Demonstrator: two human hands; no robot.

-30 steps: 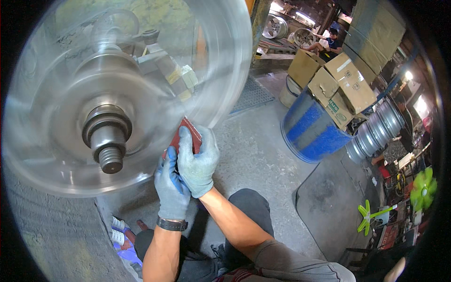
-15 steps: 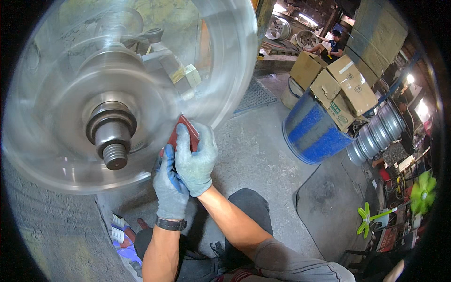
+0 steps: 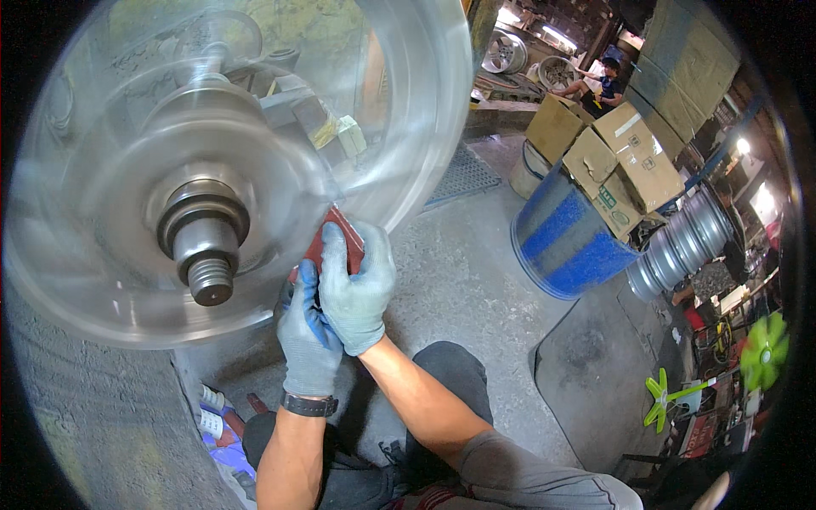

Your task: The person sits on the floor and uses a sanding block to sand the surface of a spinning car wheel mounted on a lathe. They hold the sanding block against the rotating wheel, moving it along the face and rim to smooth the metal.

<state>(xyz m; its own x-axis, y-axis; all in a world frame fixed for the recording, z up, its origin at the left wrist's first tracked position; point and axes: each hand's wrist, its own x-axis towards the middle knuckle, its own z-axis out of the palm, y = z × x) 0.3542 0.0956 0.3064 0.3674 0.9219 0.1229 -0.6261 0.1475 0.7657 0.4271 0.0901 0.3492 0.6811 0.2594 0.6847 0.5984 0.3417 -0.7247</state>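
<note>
A metal car wheel point(image 3: 425, 119), smeared by spinning, turns on a threaded spindle point(image 3: 209, 276) at the left. Both my hands wear grey gloves with blue palms. My right hand point(image 3: 359, 293) grips a folded piece of reddish-brown sandpaper point(image 3: 342, 238), whose upper tip meets the blurred wheel near its lower right rim. Just below and to the left, my left hand point(image 3: 308, 340) is closed with its thumb up, against the sandpaper's lower end and beside my right hand. Its fingers are partly hidden behind the thumb and the other hand.
A blue drum point(image 3: 561, 238) topped with cardboard boxes point(image 3: 637, 153) stands at the right, beside stacked metal wheels point(image 3: 684, 242). A green fan point(image 3: 765, 350) is at the far right. Sandpaper rolls point(image 3: 223, 425) lie at the lower left. Another person point(image 3: 602, 87) sits in the background.
Both hands keep their grip on the sandpaper and have hardly moved; my right hand shifts very slightly to the right. The wheel keeps spinning.
</note>
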